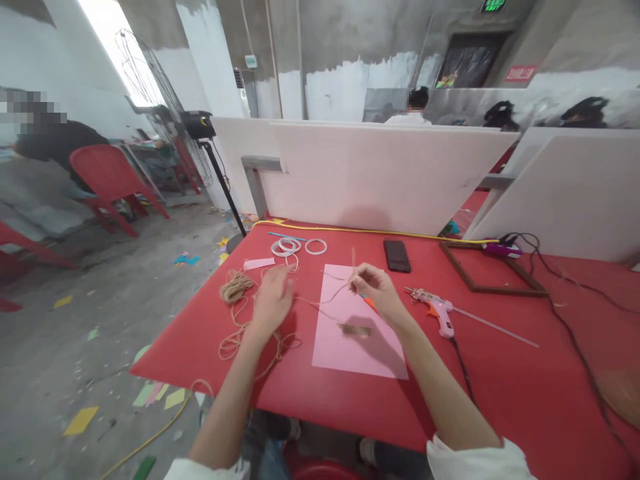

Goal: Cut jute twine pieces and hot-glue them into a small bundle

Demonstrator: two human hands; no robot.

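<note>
The right hand (377,288) is closed at the fingertips, pinching a strand of twine (325,301) with a stiff end poking straight up, and a small orange piece (369,303) shows just under the grip, too small to tell what it is. The left hand (273,301) is blurred, fingers loose and apart, apparently gripping nothing as it hangs above the loose loops of a twine bundle (237,287). That strand runs across from the bundle, which likely keeps it free to pull. Between the hands lies a pink paper sheet (350,327), squared up like a work surface, with a small brown bundle (356,330) on it. Over on the right sits a pink glue gun (435,310), handy for the right hand, next to a wooden frame (493,270). Up top, a phone (397,256) is parked out of the way, beside white tape rolls (287,247) and a pink strip (259,264), all on a red table (210,353).
</note>
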